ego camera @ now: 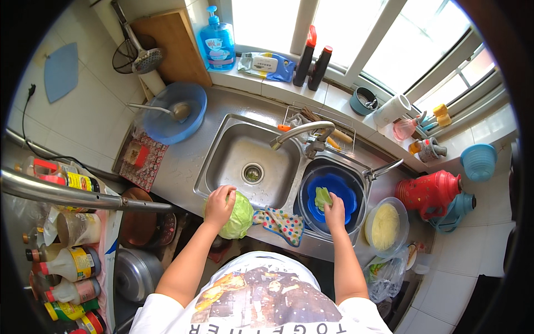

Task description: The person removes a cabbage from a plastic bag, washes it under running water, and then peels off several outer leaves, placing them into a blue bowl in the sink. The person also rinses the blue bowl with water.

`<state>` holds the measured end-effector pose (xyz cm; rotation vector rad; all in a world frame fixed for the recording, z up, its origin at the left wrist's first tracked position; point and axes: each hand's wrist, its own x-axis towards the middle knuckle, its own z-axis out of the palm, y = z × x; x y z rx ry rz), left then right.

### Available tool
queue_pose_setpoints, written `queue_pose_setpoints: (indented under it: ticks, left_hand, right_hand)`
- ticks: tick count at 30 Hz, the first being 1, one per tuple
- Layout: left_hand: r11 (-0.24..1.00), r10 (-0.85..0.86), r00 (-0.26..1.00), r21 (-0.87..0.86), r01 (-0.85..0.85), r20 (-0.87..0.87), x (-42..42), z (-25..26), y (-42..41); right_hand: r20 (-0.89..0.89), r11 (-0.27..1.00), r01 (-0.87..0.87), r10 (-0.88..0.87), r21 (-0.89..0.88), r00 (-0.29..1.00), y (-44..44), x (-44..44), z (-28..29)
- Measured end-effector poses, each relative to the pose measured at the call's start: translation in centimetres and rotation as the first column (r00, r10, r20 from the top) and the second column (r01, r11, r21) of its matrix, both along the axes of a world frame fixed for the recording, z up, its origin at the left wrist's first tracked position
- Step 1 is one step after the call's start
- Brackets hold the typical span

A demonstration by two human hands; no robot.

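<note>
My left hand (220, 205) rests on top of a round green cabbage (238, 217) at the front edge of the steel sink counter. Over the right-hand basin, my right hand (335, 212) grips a piece of cabbage leaf (322, 198). The leaf is above a blue scalloped basket (351, 193), which sits inside a larger clear bowl (362, 211). Between the two hands, a polka-dot cloth (285, 226) drapes over the counter edge.
A curved faucet (306, 126) reaches over the left sink basin (227, 163). A blue basin (194, 115) with a ladle stands at the back left. To the right are a tub of pale yellow shreds (384, 227), a plastic bag (386, 275) and a red thermos (429, 192).
</note>
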<state>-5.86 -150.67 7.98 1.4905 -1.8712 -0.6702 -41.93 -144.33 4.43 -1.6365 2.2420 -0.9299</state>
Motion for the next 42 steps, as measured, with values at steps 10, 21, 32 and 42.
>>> queue_pose_setpoints:
  ticks: [10,21,32,42]
  left_hand:
    - [0.995,0.087,0.977,-0.063,-0.076,0.195,0.2,-1.3,-0.2]
    - [0.943,0.308,0.95,0.118,-0.311,0.046,3.3,-2.0,-0.2]
    - [0.933,0.356,0.933,0.045,-0.358,0.042,3.8,-1.8,1.9]
    - [0.932,0.36,0.931,-0.004,-0.361,-0.061,5.2,-3.0,2.5]
  right_hand:
    - [0.38,0.809,-0.543,0.44,0.224,0.814,-1.0,15.9,-1.6]
    - [0.665,0.82,-0.521,0.255,0.237,0.702,-0.3,20.0,-4.2]
    - [0.594,0.741,-0.626,0.397,0.242,0.7,-0.6,21.4,-1.5]
    - [0.643,0.835,-0.543,0.368,0.091,0.672,0.3,21.3,-3.4]
